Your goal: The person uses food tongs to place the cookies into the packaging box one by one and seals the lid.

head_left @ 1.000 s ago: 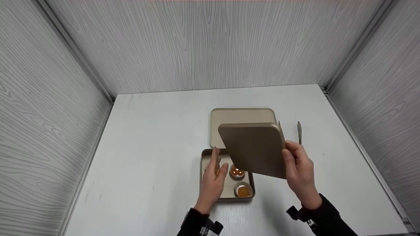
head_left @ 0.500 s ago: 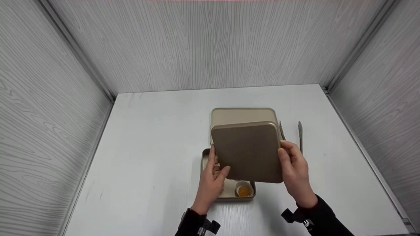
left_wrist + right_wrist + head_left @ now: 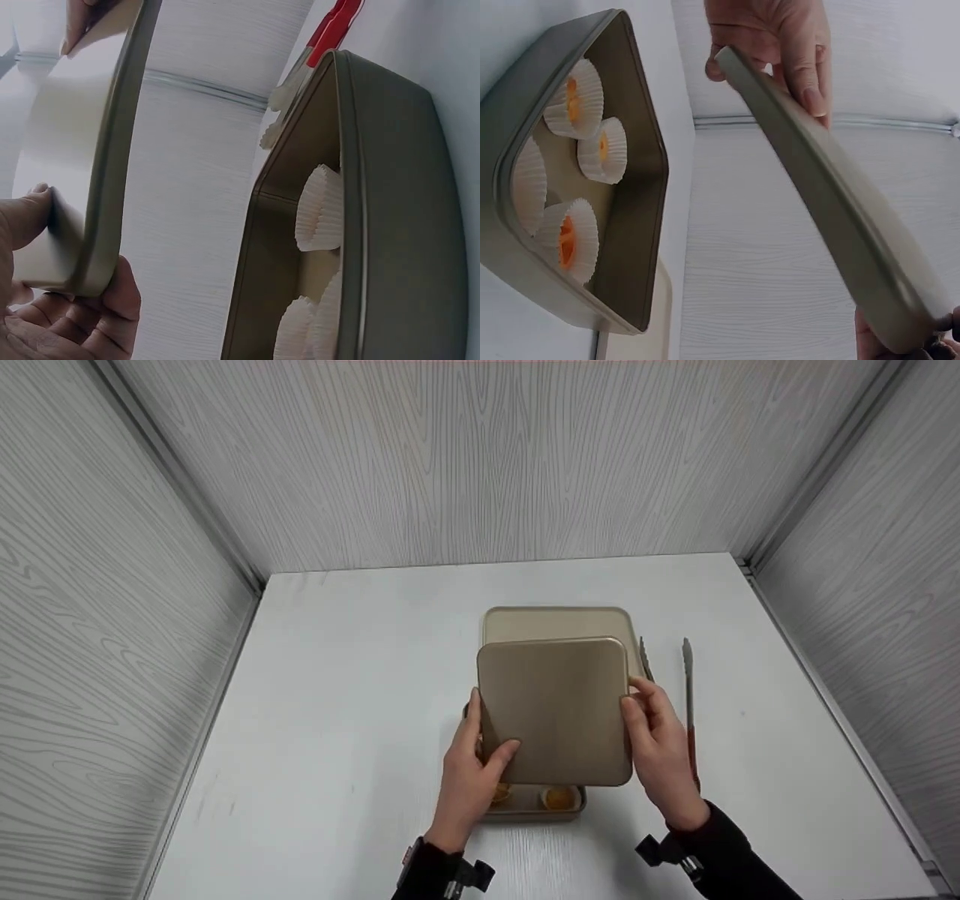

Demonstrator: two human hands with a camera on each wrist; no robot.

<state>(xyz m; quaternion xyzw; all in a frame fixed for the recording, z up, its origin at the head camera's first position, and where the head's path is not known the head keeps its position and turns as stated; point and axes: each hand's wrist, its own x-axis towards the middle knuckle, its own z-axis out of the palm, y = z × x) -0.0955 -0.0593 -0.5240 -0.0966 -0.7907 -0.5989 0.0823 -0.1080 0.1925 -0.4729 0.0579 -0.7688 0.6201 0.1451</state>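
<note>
My left hand and right hand grip a bronze-coloured rectangular tin lid by its left and right sides. The left thumb lies on its top face, with the fingers at the edge and below. Held up and tilted, the lid hides most of the matching tin box in the head view. The box stands on the table, uncovered. Inside are several white pleated paper cups, with orange pieces in some of them. A wide gap shows between lid and box in the right wrist view.
Behind the box lies a flat beige tray, partly covered by the lid in the head view. To the right are metal tongs with red handles, spread apart. Grey wood-grain walls enclose the white table at the back and sides.
The lid has shifted left and tipped to a flatter angle over the box. My left hand, earlier apart from it with fingers extended, now holds its left side.
</note>
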